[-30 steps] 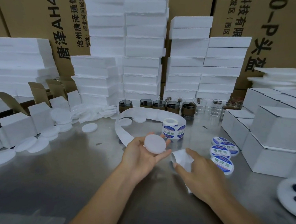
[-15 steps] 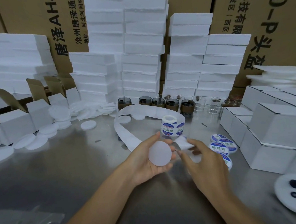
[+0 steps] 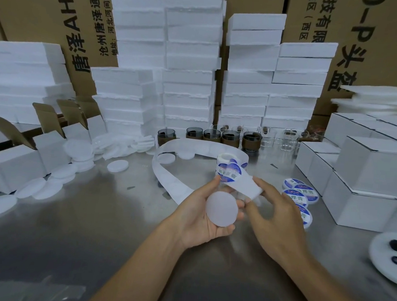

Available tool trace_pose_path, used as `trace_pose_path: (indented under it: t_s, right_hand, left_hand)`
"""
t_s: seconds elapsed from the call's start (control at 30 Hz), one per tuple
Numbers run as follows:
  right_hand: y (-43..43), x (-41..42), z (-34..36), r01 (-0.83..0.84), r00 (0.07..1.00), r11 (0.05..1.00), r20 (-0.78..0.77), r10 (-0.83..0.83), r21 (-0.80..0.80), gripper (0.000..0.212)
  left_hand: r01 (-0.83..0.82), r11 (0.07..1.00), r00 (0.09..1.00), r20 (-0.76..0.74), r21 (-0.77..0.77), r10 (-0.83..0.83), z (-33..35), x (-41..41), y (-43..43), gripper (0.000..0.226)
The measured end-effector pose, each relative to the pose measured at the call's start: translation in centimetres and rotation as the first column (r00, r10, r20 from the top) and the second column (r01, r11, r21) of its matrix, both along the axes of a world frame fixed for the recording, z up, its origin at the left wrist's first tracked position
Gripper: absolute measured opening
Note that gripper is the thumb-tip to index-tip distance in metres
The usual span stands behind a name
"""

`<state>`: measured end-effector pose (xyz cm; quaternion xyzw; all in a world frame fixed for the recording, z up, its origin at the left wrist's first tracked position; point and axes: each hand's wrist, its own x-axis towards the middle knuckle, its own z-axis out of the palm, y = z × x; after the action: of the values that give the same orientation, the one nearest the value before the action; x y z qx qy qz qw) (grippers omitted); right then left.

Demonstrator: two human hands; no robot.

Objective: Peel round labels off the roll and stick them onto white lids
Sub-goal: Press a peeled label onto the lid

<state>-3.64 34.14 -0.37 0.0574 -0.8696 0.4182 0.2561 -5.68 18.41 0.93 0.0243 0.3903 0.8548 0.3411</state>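
My left hand (image 3: 198, 216) holds a plain white round lid (image 3: 222, 208) in its curled fingers, at the middle of the view. Its forefinger tip touches a round blue-and-white label (image 3: 229, 174) half lifted off the backing strip. My right hand (image 3: 275, 215) pinches that white backing strip (image 3: 246, 188) just right of the label. The label roll (image 3: 228, 160) stands on the steel table behind both hands, with a long empty strip (image 3: 167, 181) looping off to the left.
Several labelled lids (image 3: 297, 193) lie right of my right hand. Plain lids (image 3: 117, 166) are scattered at the left by open cartons (image 3: 17, 162). Dark jars (image 3: 251, 140) and clear glasses stand behind the roll. White boxes (image 3: 372, 175) crowd the right; foam stacks (image 3: 188, 80) fill the back.
My right hand lifted the backing strip off the table and up toward the roll. A label now peels away from it at my left forefinger. The lid stays in my left hand.
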Motion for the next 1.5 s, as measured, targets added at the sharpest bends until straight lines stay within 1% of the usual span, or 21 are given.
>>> trace_pose_path:
  t_s: [0.13,0.2,0.27,0.33,0.4,0.47,0.5,0.57,0.67,0.83,0.9,1.0,1.03,1.1,1.17,1.2,1.23,1.27,1.33,1.4,1.5]
  right_hand:
    - [-0.1,0.3,0.1,0.053,0.986,0.993,-0.162,-0.035,0.108,0.035]
    - [0.0,0.2,-0.1,0.081,0.982,0.985,-0.18,-0.052,0.153,0.033]
    - [0.1,0.1,-0.1,0.091,0.982,0.98,-0.181,-0.058,0.179,0.033]
    - [0.3,0.0,-0.1,0.091,0.978,0.969,-0.206,-0.042,0.231,0.036]
    - [0.4,0.0,-0.2,0.091,0.969,0.948,-0.248,-0.013,0.306,0.041]
    - [0.6,0.0,-0.1,0.112,0.951,0.919,-0.309,0.011,0.378,0.04]
    - [0.7,0.0,-0.1,0.125,0.943,0.905,-0.331,0.018,0.406,0.038]
    - [0.8,-0.1,-0.1,0.136,0.941,0.891,-0.337,0.02,0.433,0.038]
    - [1.1,-0.2,-0.2,0.116,0.955,0.897,-0.296,0.018,0.427,0.038]
    - [1.0,0.0,-0.2,0.072,0.979,0.886,-0.201,0.024,0.458,0.04]
    - [1.0,0.3,0.1,0.045,0.986,0.895,-0.165,0.033,0.444,0.047]
    - [1.0,0.6,0.4,0.053,0.982,0.917,-0.188,0.024,0.395,0.051]
    - [1.0,0.5,0.5,0.073,0.976,0.925,-0.219,0.012,0.372,0.048]
    - [1.1,0.2,0.5,0.132,0.938,0.929,-0.348,-0.004,0.345,0.039]
    - [1.0,-0.2,0.2,0.201,0.865,0.904,-0.501,0.016,0.376,0.026]
    - [1.1,-0.5,0.1,0.226,0.833,0.886,-0.551,0.039,0.405,0.019]
    - [1.1,-0.8,-0.1,0.234,0.817,0.87,-0.573,0.066,0.433,0.017]
    - [1.2,-1.0,-0.3,0.231,0.814,0.86,-0.575,0.086,0.455,0.02]
    - [1.4,-1.4,-0.4,0.222,0.813,0.856,-0.573,0.103,0.467,0.024]
    - [1.5,-1.5,-0.5,0.207,0.815,0.862,-0.569,0.11,0.463,0.025]
    - [1.6,-1.5,-0.5,0.182,0.82,0.871,-0.56,0.121,0.456,0.025]
  left_hand:
    - [-0.083,0.996,0.997,-0.004,-0.013,0.083,-0.2,-0.4,0.2,0.039]
    - [-0.153,0.988,0.988,-0.031,-0.013,0.153,-0.3,-0.6,0.4,0.035]
    - [-0.225,0.974,0.974,-0.025,0.02,0.226,-0.2,-0.8,0.4,0.029]
    - [-0.298,0.954,0.954,-0.014,0.027,0.299,-0.3,-0.9,0.4,0.028]
    - [-0.375,0.927,0.926,-0.04,0.009,0.375,-0.4,-1.1,0.4,0.027]
    - [-0.431,0.902,0.9,-0.069,0.011,0.431,-0.4,-1.2,0.5,0.021]
    - [-0.451,0.893,0.89,-0.073,0.012,0.45,-0.4,-1.2,0.5,0.022]
    - [-0.482,0.876,0.873,-0.082,0.005,0.48,-0.3,-1.2,0.5,0.029]
    - [-0.55,0.834,0.83,-0.129,-0.037,0.542,-0.4,-1.3,0.7,0.037]
    - [-0.679,0.732,0.727,-0.194,-0.062,0.658,-0.4,-1.4,0.8,0.03]
    - [-0.698,0.711,0.709,-0.228,-0.085,0.668,-0.4,-1.4,0.7,0.031]
    - [-0.707,0.698,0.698,-0.273,-0.112,0.662,-0.3,-1.2,0.8,0.032]
    - [-0.707,0.696,0.696,-0.3,-0.129,0.652,-0.2,-1.1,0.9,0.033]
    - [-0.7,0.69,0.698,-0.378,-0.185,0.608,-0.2,-0.9,1.2,0.033]
    - [-0.686,0.691,0.702,-0.456,-0.228,0.546,-0.1,-0.6,1.5,0.036]
    - [-0.676,0.698,0.704,-0.485,-0.236,0.519,-0.1,-0.4,1.7,0.039]
    - [-0.663,0.709,0.709,-0.505,-0.24,0.492,0.0,-0.3,1.9,0.042]
    - [-0.646,0.724,0.717,-0.519,-0.241,0.466,0.0,-0.2,2.0,0.044]
    - [-0.609,0.755,0.736,-0.528,-0.244,0.423,0.2,-0.1,2.1,0.048]
    - [-0.584,0.766,0.758,-0.516,-0.267,0.399,0.2,-0.1,2.0,0.05]
    - [-0.525,0.807,0.811,-0.447,-0.27,0.377,0.1,-0.3,1.8,0.048]
